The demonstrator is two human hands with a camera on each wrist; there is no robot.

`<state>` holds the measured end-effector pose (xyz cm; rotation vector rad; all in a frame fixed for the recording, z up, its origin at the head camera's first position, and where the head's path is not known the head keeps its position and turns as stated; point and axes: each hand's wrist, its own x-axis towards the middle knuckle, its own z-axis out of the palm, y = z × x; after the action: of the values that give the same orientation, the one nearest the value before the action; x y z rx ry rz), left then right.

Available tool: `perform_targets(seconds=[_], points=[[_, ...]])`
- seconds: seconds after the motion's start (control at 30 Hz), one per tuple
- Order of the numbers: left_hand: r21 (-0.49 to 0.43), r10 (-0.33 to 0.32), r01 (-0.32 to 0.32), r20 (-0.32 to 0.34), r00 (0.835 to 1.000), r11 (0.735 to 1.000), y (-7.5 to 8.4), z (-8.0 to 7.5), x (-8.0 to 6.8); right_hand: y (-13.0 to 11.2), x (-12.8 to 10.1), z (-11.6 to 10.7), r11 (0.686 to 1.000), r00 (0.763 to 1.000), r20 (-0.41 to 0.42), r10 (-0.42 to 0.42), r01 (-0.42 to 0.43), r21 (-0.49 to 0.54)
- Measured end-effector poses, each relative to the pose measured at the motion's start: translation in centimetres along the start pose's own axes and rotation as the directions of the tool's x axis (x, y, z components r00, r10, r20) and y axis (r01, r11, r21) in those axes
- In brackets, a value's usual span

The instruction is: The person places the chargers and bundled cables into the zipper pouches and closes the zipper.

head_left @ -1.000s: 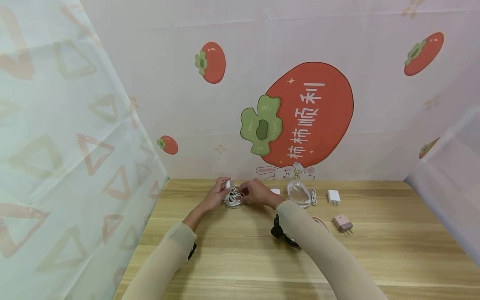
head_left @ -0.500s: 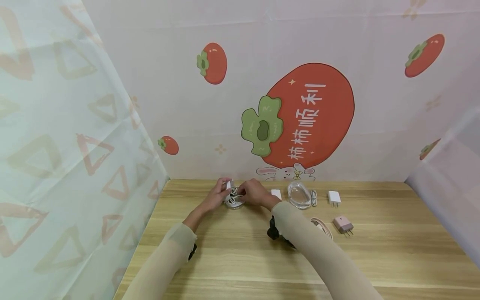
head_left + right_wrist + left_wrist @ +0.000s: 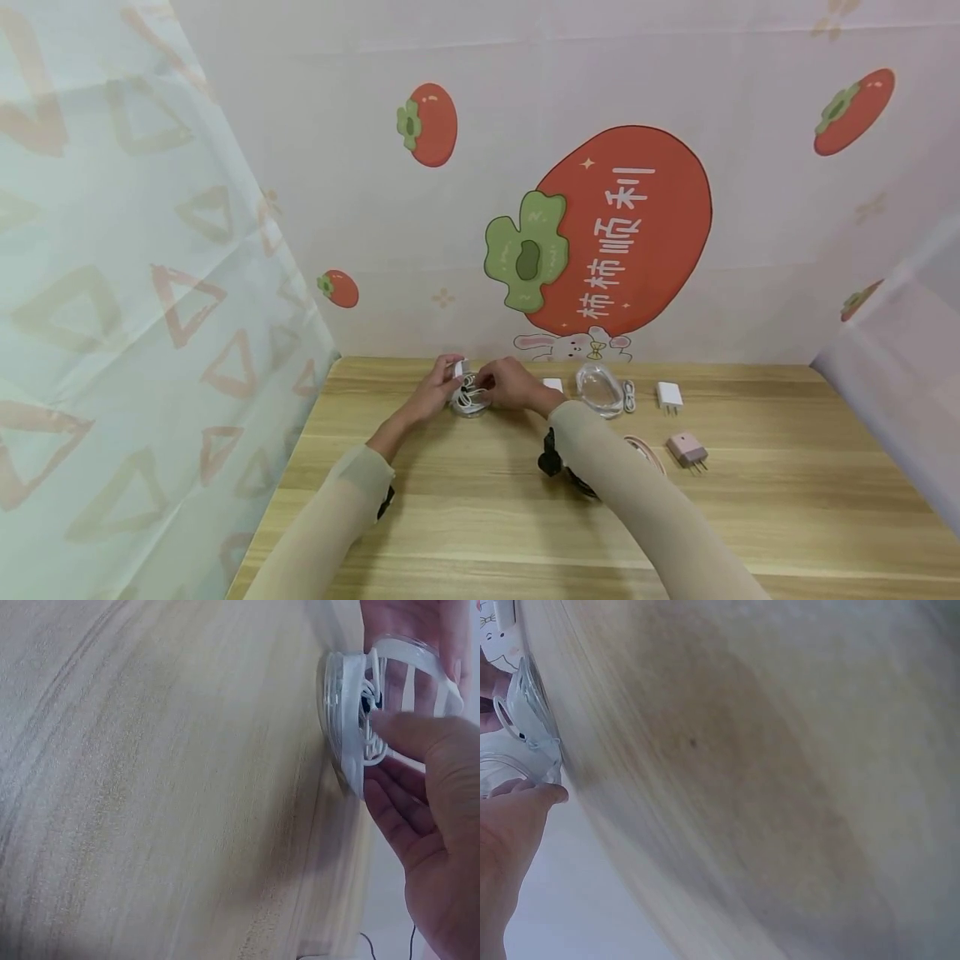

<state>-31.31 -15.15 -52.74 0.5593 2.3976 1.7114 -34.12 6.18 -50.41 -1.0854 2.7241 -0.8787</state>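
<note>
**Both hands work a coiled white cable into a clear round case at the far side of the table**

A person in pale beige sleeves reaches across a light wooden table (image 3: 465, 517) toward its far edge, where a small clear round plastic case (image 3: 470, 404) stands on the wood just left of centre. A thin white cable (image 3: 469, 392) lies looped inside and over this case.

The left hand (image 3: 435, 390) sits on the left side of the case. Its fingers curl around a small white block (image 3: 457, 368) at the end of the cable, holding it just above the rim. In the left wrist view the thumb tip rests against the clear case (image 3: 532, 720).

The right hand (image 3: 512, 383) comes in from the right side. Its fingers are bent, and the thumb and forefinger pinch the white loops over the open case. The right wrist view shows the thumb (image 3: 409, 735) pressed across the cable strands, with the other fingers cupped under the rim of the case (image 3: 349, 712).

Further right along the far edge lie a small white square piece (image 3: 552, 384), a second clear round case (image 3: 597, 388) with a short white coiled lead (image 3: 628, 394) touching it, and a white wall charger (image 3: 668, 394). Nearer, a pink wall charger (image 3: 686, 450) lies with its prongs pointing right, and a pink cable (image 3: 645, 450) shows partly behind the right forearm. A black strap (image 3: 551, 458) wraps that wrist. Behind the table hangs a pale backdrop printed with red persimmons (image 3: 622, 233).
</note>
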Motion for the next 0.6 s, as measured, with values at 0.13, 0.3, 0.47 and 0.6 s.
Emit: perform_targets(seconds=[0.13, 0.3, 0.47, 0.6], points=[[-0.007, -0.015, 0.015, -0.007, 1.000, 1.000, 0.0, 0.1, 0.0, 0.2, 0.0, 0.0, 0.999, 1.000, -0.005, 0.005, -0.004, 0.049], [0.035, -0.003, 0.003, -0.011, 1.000, 0.999, 0.1, 0.1, 0.0, 0.2, 0.2, 0.3, 0.998, 0.999, 0.009, 0.033, -0.034, 0.051], [0.029, 0.017, -0.017, -0.002, 1.000, 0.999, 0.2, 0.1, -0.1, 0.1, 0.3, 0.8, 0.998, 0.998, 0.012, 0.058, -0.058, 0.002], [0.017, 0.020, -0.020, 0.000, 1.000, 1.000, 0.1, 0.1, 0.0, 0.2, 0.4, 1.2, 0.998, 0.998, -0.005, 0.061, -0.061, -0.019]])
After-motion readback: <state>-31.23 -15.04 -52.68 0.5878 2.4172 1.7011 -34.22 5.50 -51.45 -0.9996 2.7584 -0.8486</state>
